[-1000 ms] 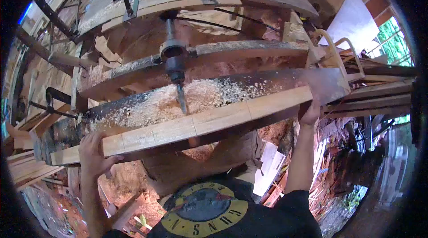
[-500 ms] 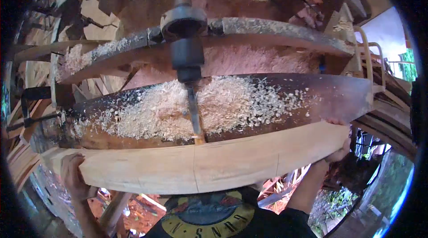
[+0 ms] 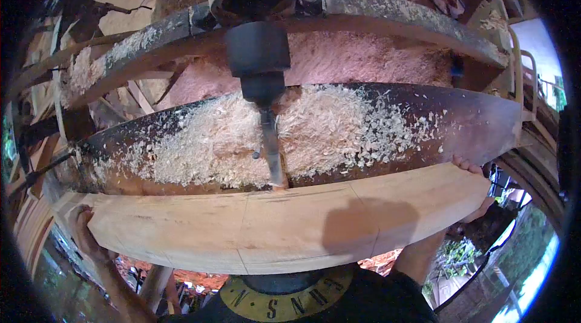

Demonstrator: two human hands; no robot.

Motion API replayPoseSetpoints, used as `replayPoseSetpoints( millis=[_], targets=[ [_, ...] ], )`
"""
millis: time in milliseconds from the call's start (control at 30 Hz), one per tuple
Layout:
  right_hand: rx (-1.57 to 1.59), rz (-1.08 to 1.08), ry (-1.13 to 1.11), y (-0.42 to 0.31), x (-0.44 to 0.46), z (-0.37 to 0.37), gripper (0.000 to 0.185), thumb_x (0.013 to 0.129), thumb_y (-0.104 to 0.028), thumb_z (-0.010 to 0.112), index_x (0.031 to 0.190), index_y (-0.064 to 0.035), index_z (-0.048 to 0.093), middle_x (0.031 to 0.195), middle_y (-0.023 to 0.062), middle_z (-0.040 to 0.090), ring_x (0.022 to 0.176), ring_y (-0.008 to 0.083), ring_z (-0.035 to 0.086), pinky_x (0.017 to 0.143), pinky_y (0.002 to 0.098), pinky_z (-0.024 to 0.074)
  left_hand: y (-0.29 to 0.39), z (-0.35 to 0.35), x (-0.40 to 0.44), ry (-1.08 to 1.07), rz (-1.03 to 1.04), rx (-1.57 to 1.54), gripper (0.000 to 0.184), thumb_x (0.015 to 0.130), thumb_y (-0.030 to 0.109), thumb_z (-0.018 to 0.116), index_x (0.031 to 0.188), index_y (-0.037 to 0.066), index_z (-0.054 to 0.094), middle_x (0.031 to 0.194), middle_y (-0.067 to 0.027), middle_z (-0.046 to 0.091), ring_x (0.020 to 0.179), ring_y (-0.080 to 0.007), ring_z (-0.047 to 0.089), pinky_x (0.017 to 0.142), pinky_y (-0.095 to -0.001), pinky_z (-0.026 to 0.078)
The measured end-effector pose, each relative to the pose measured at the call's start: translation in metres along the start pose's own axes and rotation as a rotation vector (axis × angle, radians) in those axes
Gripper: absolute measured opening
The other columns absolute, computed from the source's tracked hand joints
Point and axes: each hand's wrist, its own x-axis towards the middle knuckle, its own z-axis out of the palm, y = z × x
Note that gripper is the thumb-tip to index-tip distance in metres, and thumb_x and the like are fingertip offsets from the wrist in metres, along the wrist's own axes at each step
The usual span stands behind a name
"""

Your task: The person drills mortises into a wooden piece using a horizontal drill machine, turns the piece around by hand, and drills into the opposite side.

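Both ends gripped: left hand (image 3: 85, 226) and right hand (image 3: 480, 209) have fingers curled round the plank (image 3: 284, 220), at the bit (image 3: 273, 147), along the desk (image 3: 484, 120); steady, level hold (pencil lines help) seems best.

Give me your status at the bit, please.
Left hand, right hand gripping board near opposite ends. Far edge close to bit, contact unclear. Shavings heaped beyond board.

The board (image 3: 181, 223) is pale wood, pretty smooth and matt. Bit (image 3: 272, 147) looks like metal with some shine, chuck (image 3: 258, 51) more of a dull dark metal. Shavings (image 3: 327, 129): flaky, rough wood. Bench (image 3: 484, 117) has a faint sheen. Shirt (image 3: 387, 299) is matt black cloth.
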Motion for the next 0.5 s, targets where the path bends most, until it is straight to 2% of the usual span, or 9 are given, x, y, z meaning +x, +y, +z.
replayPoseSetpoints(
  millis=[100,200,300,400,500],
  targets=[
    [-0.155,0.064,0.175,-0.008,-0.006,0.016,0.087,0.096,-0.071,0.035,0.122,0.0075,0.062,0.116,0.0228,0.067,0.113,0.04,0.062,0.104,0.0575,0.0456,0.004,-0.006,0.008,-0.039,-0.092,-0.103,0.076,0.087,0.063,0.068,0.121,-0.004,0.061,0.127,-0.0252,0.063,0.126,-0.0431,0.056,0.108,-0.0544,0.043],
    [0.024,0.051,0.063,-0.002,-0.01,0.03,0.085,0.095,-0.067,0.037,0.125,0.0086,0.06,0.118,0.0269,0.066,0.114,0.0422,0.062,0.1,0.0558,0.0486,0.004,-0.002,0.005,0.012,-0.199,-0.167,0.087,0.089,0.073,0.059,0.128,-0.004,0.059,0.137,-0.0262,0.059,0.134,-0.0421,0.052,0.114,-0.0553,0.038],
    [-0.123,0.097,0.215,-0.004,-0.02,0.036,0.081,0.096,-0.063,0.037,0.125,0.0084,0.059,0.116,0.0288,0.065,0.115,0.043,0.061,0.1,0.056,0.0481,0.001,-0.006,0.006,0.011,-0.253,-0.041,0.099,0.09,0.082,0.045,0.136,-0.004,0.055,0.144,-0.0263,0.055,0.14,-0.0416,0.046,0.118,-0.0572,0.031],
    [-0.103,0.097,0.195,0.0,-0.027,0.053,0.077,0.097,-0.061,0.037,0.125,0.0081,0.059,0.116,0.0288,0.065,0.115,0.0442,0.061,0.1,0.0569,0.0474,0.002,0.002,0.011,0.154,-0.305,-0.309,0.07,0.097,0.057,0.054,0.136,-0.001,0.06,0.139,-0.0204,0.06,0.137,-0.0346,0.05,0.119,-0.0494,0.034],
    [-0.069,0.097,-0.007,0.007,-0.03,0.07,0.073,0.099,-0.059,0.033,0.12,0.0064,0.057,0.114,0.0259,0.062,0.113,0.0391,0.057,0.107,0.0571,0.0413,-0.003,-0.005,0.017,0.091,-0.214,-0.287,0.046,0.099,0.033,0.055,0.129,-0.001,0.065,0.127,-0.0181,0.065,0.128,-0.0326,0.056,0.117,-0.0467,0.037]
  ],
)
